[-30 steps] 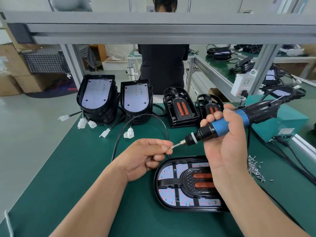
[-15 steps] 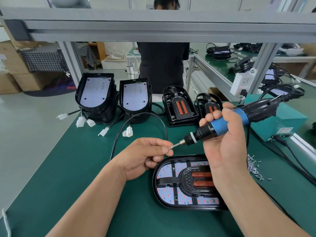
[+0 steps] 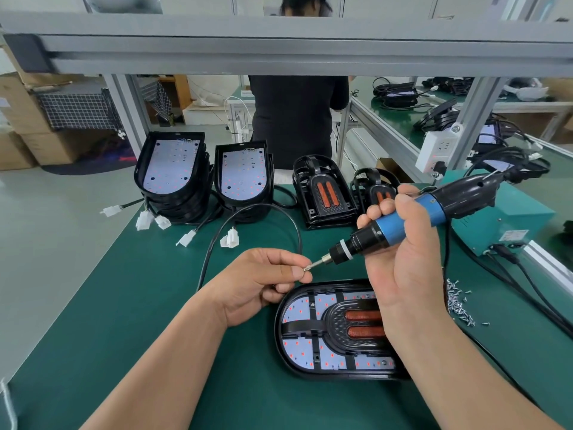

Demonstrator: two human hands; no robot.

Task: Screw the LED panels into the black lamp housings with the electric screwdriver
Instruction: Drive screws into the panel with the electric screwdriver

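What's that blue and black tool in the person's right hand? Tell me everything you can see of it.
An electric screwdriver, pen-shaped and plastic-looking: glossy black rear body, blue middle sleeve, black nose with a white ring, thin metal bit. The right hand grips it around the blue sleeve, tilted, bit pointing down and left, in the air clear of the lamp housing. The left hand pinches a small screw at the bit's tip.

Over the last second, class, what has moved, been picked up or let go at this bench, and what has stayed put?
Nothing visibly moved, and nothing was taken or released. The left hand still pinches what looks like a screw at the bit of the electric screwdriver. The right hand still grips the screwdriver above the lamp housing, which lies on the green mat.
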